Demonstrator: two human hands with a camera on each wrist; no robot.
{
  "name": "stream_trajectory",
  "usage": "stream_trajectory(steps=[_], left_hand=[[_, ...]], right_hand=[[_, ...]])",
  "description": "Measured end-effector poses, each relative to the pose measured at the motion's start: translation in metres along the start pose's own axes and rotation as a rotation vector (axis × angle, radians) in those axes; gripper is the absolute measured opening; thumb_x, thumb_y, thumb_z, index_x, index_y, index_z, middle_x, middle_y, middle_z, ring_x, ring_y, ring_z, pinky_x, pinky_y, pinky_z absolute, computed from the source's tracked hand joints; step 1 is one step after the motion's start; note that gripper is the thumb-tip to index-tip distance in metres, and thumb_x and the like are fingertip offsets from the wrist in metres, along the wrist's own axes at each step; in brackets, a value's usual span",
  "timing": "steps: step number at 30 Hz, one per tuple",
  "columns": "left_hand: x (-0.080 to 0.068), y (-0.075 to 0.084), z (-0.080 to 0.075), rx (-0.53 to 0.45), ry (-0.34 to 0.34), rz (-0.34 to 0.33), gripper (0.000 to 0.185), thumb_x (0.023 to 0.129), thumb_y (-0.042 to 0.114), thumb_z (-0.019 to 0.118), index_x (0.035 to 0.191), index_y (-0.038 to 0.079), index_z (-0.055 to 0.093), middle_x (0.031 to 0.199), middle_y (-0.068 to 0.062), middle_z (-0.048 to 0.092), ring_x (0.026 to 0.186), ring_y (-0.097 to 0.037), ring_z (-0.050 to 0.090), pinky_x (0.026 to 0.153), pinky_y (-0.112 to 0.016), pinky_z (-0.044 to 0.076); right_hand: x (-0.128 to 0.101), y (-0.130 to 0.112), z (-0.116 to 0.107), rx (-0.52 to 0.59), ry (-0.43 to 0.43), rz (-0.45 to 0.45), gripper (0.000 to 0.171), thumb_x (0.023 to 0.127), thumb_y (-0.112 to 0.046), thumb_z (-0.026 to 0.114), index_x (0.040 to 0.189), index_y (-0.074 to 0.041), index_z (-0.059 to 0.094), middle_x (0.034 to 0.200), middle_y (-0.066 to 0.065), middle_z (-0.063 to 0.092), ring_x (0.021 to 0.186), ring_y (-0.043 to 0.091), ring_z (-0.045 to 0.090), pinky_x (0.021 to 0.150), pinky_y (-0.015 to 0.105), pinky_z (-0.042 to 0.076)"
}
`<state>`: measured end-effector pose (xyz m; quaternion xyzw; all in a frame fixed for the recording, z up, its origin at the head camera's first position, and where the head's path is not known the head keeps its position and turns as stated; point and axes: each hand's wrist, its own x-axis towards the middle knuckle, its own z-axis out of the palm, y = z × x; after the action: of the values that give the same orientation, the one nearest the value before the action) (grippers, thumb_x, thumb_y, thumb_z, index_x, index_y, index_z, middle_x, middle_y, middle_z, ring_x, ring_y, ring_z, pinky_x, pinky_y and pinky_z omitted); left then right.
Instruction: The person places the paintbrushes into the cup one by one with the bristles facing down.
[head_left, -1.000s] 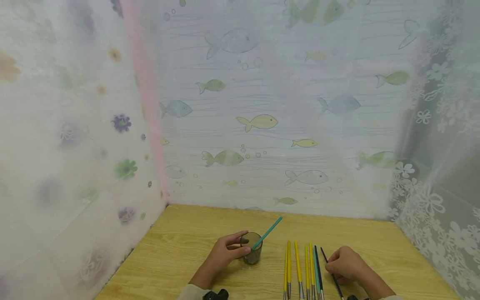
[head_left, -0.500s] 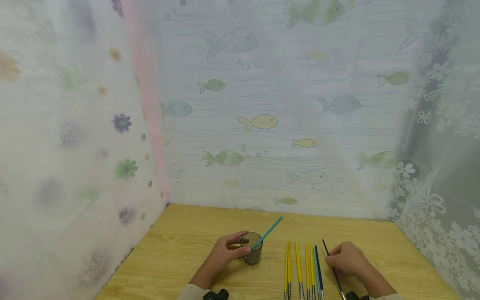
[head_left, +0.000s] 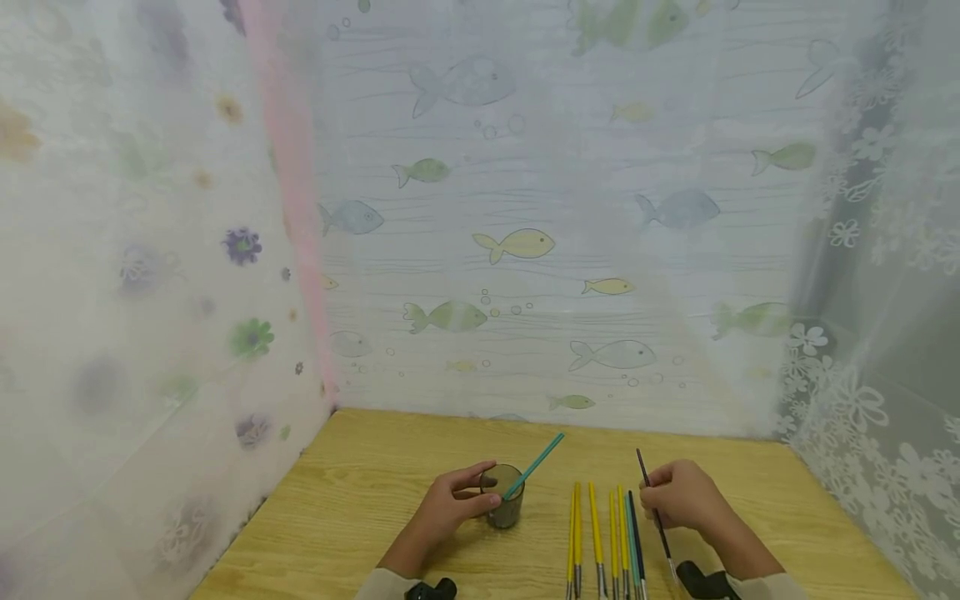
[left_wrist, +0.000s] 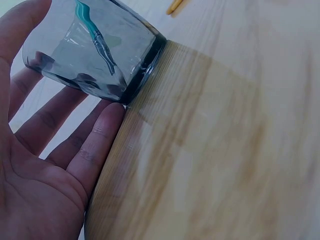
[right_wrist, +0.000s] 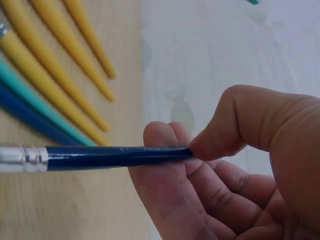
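Still, a tipped glass is the likeliest mishap.
The right hand (head_left: 678, 497) pinches a dark brush (right_wrist: 107, 155) right of the glass (head_left: 503, 495), which the left hand (head_left: 450, 508) grips; a knock could topple it.

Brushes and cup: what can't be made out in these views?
- Dark brush in the right hand: bristles cut off by the right wrist view's left edge; too small in the head view.
- Brush row: bristle ends cut off by the head view's bottom edge.
- Cup held by the left hand: rim cut off at the left wrist view's top edge.
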<state>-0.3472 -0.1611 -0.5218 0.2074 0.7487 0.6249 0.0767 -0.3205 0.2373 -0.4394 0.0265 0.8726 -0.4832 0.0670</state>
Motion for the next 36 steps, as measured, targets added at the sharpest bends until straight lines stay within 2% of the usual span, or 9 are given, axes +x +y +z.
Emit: stream_trajectory(steps=[7, 16, 20, 23, 26, 32, 36], left_hand=[[0.000, 0.000, -0.001, 0.016, 0.000, 0.003, 0.060, 0.100, 0.033, 0.071, 0.156, 0.023, 0.050, 0.143, -0.017, 0.062, 0.126, -0.037, 0.064, 0.093, -0.040, 0.061], [0.000, 0.000, -0.001, 0.013, 0.003, 0.006, 0.055, 0.099, 0.036, 0.072, 0.151, 0.033, 0.054, 0.142, -0.015, 0.063, 0.126, -0.036, 0.064, 0.094, -0.040, 0.061], [0.000, -0.001, -0.001, 0.009, -0.003, 0.008, 0.055, 0.099, 0.035, 0.072, 0.151, 0.033, 0.054, 0.143, -0.016, 0.062, 0.127, -0.036, 0.064, 0.094, -0.040, 0.061], [0.000, -0.001, -0.001, 0.007, -0.006, 0.012, 0.055, 0.100, 0.035, 0.072, 0.152, 0.033, 0.053, 0.144, -0.018, 0.061, 0.127, -0.037, 0.064, 0.094, -0.040, 0.061], [0.000, -0.001, -0.001, 0.007, -0.006, 0.015, 0.058, 0.100, 0.035, 0.072, 0.154, 0.027, 0.052, 0.144, -0.018, 0.061, 0.127, -0.037, 0.064, 0.094, -0.040, 0.061], [0.000, -0.001, -0.001, -0.002, -0.010, 0.020, 0.063, 0.100, 0.034, 0.072, 0.157, 0.019, 0.049, 0.144, -0.020, 0.060, 0.126, -0.037, 0.064, 0.093, -0.038, 0.061], [0.000, 0.000, -0.001, 0.005, -0.007, 0.018, 0.062, 0.100, 0.033, 0.071, 0.157, 0.018, 0.049, 0.144, -0.019, 0.061, 0.126, -0.036, 0.065, 0.092, -0.037, 0.061]], right_hand=[[-0.002, -0.021, 0.002, 0.073, 0.031, -0.058, 0.023, 0.092, -0.003, 0.069, 0.111, 0.009, 0.070, 0.096, 0.019, 0.073, 0.079, 0.029, 0.074, 0.066, 0.042, 0.064], [-0.005, -0.048, 0.012, 0.192, 0.085, -0.169, 0.017, 0.091, -0.002, 0.070, 0.106, 0.007, 0.070, 0.090, 0.013, 0.075, 0.077, 0.024, 0.072, 0.068, 0.041, 0.064], [-0.008, -0.059, 0.016, 0.264, 0.090, -0.243, 0.023, 0.094, -0.006, 0.072, 0.112, 0.007, 0.069, 0.094, 0.012, 0.076, 0.082, 0.023, 0.075, 0.073, 0.038, 0.065], [-0.010, -0.066, 0.019, 0.347, 0.072, -0.295, 0.027, 0.097, -0.004, 0.069, 0.121, 0.009, 0.067, 0.100, 0.013, 0.077, 0.091, 0.026, 0.077, 0.078, 0.036, 0.065], [-0.010, -0.069, 0.021, 0.398, 0.041, -0.342, 0.031, 0.099, -0.002, 0.066, 0.127, 0.011, 0.064, 0.107, 0.017, 0.077, 0.098, 0.027, 0.077, 0.082, 0.035, 0.064], [-0.012, -0.074, 0.028, 0.410, -0.021, -0.407, 0.037, 0.094, -0.006, 0.075, 0.126, 0.010, 0.065, 0.114, 0.025, 0.075, 0.098, 0.023, 0.078, 0.085, 0.036, 0.063], [-0.012, -0.078, 0.036, 0.408, 0.023, -0.419, 0.037, 0.091, -0.012, 0.081, 0.119, 0.009, 0.070, 0.111, 0.023, 0.075, 0.094, 0.019, 0.078, 0.082, 0.035, 0.064]])
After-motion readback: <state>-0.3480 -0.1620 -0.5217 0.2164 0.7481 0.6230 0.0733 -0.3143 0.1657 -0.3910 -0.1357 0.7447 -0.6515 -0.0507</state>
